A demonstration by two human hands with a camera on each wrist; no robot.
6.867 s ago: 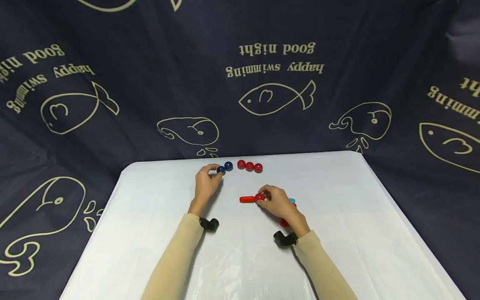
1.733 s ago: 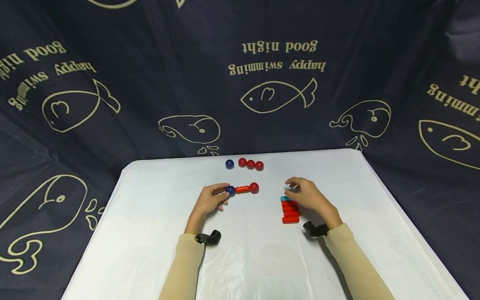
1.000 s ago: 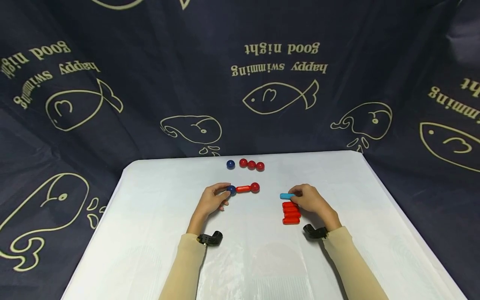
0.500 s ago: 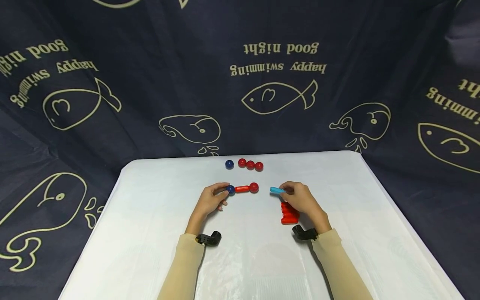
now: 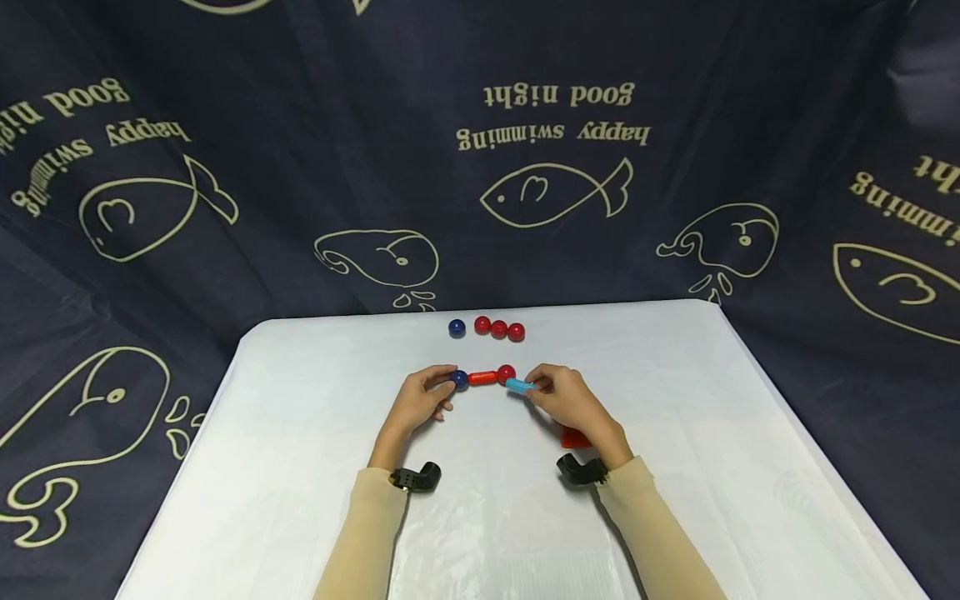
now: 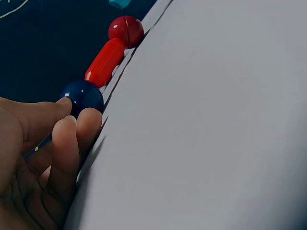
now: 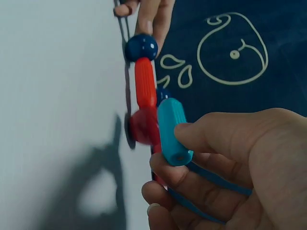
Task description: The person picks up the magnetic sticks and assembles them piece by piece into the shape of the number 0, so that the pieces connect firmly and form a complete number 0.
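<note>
Pinched between the thumb and fingers of my right hand, closed only to its thickness, a light-blue, ridged, plastic-looking rod slants just beside a glossy red ball; whether they touch, I cannot tell. I judge the rod light, stiff and hardly fragile, its ridges good for purchase, best held toward the end away from the red ball. My left hand pinches a shiny dark-blue ball, joined to the red ball by a bright-red ridged rod; such smooth spheres probably slip and roll. Beyond the red ball, a loose dark-blue ball and three glossy red balls sit on the white-covered table, likely clear of my elbows. Nearer me than the red ball, bright-red rods lie partly hidden by my right hand, the likeliest obstacle to my wrist.
</note>
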